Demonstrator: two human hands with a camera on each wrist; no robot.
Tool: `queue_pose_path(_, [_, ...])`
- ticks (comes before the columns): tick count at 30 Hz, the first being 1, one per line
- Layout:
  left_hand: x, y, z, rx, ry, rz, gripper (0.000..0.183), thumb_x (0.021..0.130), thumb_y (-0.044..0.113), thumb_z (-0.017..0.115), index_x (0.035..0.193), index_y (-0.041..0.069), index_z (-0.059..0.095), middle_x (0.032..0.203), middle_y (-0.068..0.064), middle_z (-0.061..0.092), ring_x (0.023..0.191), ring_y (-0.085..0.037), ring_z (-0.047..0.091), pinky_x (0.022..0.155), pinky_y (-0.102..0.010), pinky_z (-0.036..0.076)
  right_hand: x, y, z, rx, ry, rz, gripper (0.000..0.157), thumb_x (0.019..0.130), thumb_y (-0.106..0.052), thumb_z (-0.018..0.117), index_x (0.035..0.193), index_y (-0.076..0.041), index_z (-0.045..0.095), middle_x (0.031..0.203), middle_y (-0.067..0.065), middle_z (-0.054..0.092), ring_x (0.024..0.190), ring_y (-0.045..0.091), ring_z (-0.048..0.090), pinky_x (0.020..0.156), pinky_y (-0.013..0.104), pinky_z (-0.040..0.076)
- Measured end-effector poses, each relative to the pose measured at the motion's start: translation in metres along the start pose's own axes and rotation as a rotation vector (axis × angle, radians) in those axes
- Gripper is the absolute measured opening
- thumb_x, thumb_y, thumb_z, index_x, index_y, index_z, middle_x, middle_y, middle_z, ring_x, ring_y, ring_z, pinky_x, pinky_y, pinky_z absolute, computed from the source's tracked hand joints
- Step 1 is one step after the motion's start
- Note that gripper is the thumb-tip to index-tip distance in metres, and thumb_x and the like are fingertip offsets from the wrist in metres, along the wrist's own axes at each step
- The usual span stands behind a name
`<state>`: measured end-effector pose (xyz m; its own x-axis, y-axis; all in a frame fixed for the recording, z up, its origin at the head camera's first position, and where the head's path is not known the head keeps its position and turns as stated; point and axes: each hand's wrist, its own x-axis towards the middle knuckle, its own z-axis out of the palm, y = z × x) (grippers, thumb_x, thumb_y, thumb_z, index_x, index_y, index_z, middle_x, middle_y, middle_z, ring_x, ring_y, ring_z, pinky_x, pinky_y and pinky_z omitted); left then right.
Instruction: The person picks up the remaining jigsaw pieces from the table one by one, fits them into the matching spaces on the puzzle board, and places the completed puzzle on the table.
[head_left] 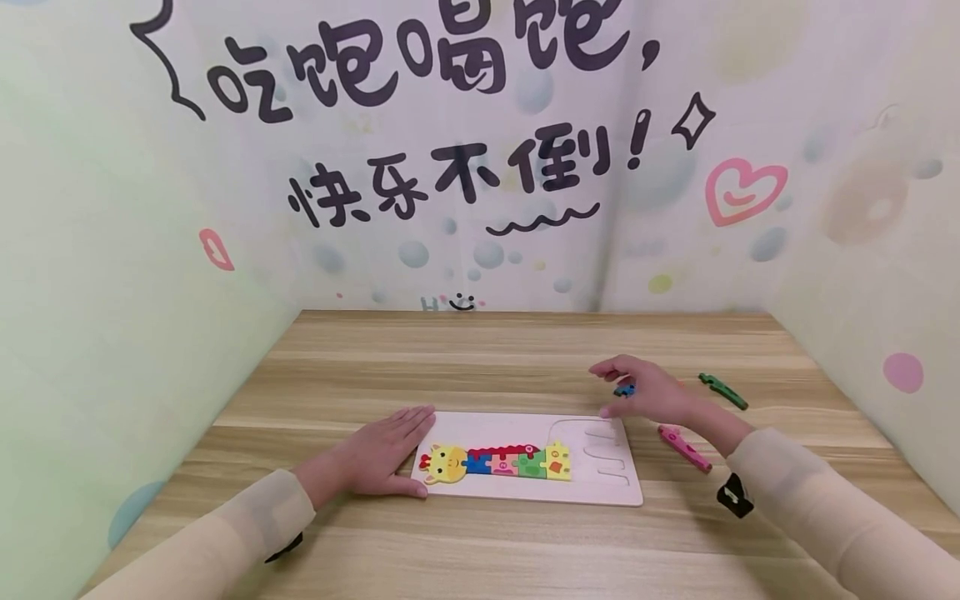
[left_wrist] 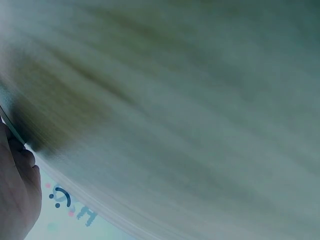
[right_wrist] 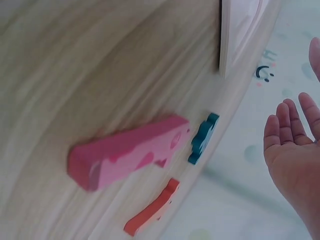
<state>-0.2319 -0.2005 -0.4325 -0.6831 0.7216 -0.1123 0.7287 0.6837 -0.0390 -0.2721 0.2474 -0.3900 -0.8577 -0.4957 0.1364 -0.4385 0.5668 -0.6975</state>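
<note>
Ideally, our flat left hand (head_left: 381, 452) braces the board (head_left: 480, 428); our loose, empty right hand (head_left: 651, 397) should pinch the blue piece (head_left: 624, 390) edgewise.

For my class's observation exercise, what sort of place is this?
Probably a small play or activity booth: a wood-grained tabletop bordered by pale, bubble-printed walls, with a white rectangular board holding colourful giraffe puzzle pieces.

The person is wearing long, pale cream sleeves (head_left: 206, 533), while a black piece (head_left: 285, 548) is peeking from beneath the left cuff (head_left: 295, 497) and a black, white-marked block (head_left: 735, 497) is showing beneath the right cuff (head_left: 753, 454).
</note>
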Motion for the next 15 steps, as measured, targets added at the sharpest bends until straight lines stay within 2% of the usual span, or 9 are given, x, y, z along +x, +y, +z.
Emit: queue_pose_path(15, [0.0, 0.002, -0.002, -0.008, -0.012, -0.008, 0.108, 0.083, 0.083, 0.033, 0.155, 0.004, 0.018, 0.161, -0.01, 0.016, 0.147, -0.022, 0.012, 0.116, -0.038, 0.016, -0.007, 0.03, -0.028, 0.0, 0.055, 0.065, 0.066, 0.081, -0.024, 0.081, 0.133, 0.005, 0.052, 0.132, 0.024, 0.053, 0.117, 0.041, 0.047, 0.099, 0.056, 0.036])
